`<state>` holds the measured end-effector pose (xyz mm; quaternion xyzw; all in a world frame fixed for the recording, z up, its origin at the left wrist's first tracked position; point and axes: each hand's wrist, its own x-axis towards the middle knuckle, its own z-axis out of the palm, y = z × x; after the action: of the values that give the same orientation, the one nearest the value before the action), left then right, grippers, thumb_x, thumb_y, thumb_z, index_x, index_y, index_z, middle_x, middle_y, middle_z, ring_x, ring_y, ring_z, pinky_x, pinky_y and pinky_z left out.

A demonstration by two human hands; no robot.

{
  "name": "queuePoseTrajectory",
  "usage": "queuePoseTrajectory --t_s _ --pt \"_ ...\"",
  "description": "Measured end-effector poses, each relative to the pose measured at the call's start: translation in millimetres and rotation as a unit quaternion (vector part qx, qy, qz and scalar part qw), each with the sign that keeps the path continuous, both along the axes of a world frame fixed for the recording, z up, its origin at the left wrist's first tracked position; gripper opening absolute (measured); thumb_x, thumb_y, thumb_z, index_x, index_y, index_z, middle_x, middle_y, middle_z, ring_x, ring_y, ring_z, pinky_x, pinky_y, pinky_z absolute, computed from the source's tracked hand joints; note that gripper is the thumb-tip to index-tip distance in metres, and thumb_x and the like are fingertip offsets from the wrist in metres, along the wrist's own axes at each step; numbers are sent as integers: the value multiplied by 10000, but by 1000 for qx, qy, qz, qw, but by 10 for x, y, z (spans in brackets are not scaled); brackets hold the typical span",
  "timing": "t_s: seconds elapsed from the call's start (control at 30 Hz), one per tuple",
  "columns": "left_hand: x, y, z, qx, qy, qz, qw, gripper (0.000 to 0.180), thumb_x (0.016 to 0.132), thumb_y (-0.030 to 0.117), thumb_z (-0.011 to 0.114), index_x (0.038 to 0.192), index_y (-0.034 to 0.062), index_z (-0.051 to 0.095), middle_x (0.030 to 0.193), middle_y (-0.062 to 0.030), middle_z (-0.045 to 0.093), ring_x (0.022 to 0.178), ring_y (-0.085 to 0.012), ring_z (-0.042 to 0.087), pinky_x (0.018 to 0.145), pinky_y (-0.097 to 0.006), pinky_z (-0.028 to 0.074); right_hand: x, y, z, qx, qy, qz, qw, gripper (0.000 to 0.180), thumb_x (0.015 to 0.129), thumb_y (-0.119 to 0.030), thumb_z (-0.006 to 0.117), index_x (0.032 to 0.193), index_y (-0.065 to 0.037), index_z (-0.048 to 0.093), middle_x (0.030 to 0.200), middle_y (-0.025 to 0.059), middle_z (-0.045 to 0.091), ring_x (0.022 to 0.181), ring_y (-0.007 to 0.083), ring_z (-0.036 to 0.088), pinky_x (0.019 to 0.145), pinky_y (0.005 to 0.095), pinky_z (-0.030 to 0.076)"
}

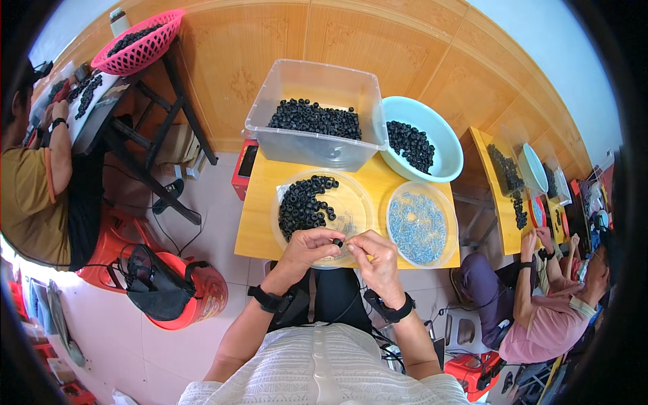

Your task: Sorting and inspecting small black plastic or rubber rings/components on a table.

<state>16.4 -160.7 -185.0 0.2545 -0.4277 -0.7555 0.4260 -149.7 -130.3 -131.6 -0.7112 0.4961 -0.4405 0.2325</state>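
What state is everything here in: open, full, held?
Black piece: held in the left grip
Left grip: closed on it
Right grip: fingertips together beside it; contents unclear
Clear bin: lidless, partly filled with black pieces
Blue basin: open, partly filled with black pieces
Round tray: black pieces mostly on its left side
Round dish: open, blue bits spread across it
Pink basket: open, holding black pieces
Red bucket: dark bag-like thing on top

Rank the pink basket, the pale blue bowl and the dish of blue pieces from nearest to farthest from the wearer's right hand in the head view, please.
1. Dish of blue pieces: just right of the right hand.
2. Pale blue bowl: beyond the dish.
3. Pink basket: far upper left.
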Motion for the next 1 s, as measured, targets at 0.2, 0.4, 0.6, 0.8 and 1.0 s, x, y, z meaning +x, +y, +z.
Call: queuePoseTrajectory --t_s 0.2,0.4,0.6,0.8,1.0 --pt "-59 34 -6 -15 11 83 996 192 765 -58 616 942 3 574 884 -26 611 832 -78 579 749 -212 475 66 31 -16 5 4 -10 1000 123 735 68 578 839 38 638 742 145 595 660 265 603 595 304 472" --pt "-53 77 -73 -24 -7 95 995 178 750 -67 631 897 4 560 851 -25 604 802 -79 587 736 -213 480 72 39 -35 -2 37 3 999 124 727 66 594 838 36 641 734 135 597 645 251 603 585 294 473" --pt "27 153 -97 -5 -18 38 999 176 734 -67 648 880 8 581 839 -56 631 776 -102 605 713 -232 494 -101 -14 -68 186 -100 49 976 97 724 46 651 818 22 642 679 44 612 609 75 567 532 205 444" --pt "153 179 -129 -22 -20 -35 999 173 739 -36 662 884 8 579 838 -49 620 782 -98 600 711 -225 492 -75 -26 -99 326 -132 112 929 69 727 40 642 784 21 608 644 23 594 587 82 544 533 211 442" --pt "299 237 -148 32 0 27 999 176 762 -7 642 926 10 583 862 -37 616 783 -101 603 733 -231 487 68 -355 -66 175 12 104 979 94 739 23 613 832 11 620 730 53 616 659 101 569 592 255 469"
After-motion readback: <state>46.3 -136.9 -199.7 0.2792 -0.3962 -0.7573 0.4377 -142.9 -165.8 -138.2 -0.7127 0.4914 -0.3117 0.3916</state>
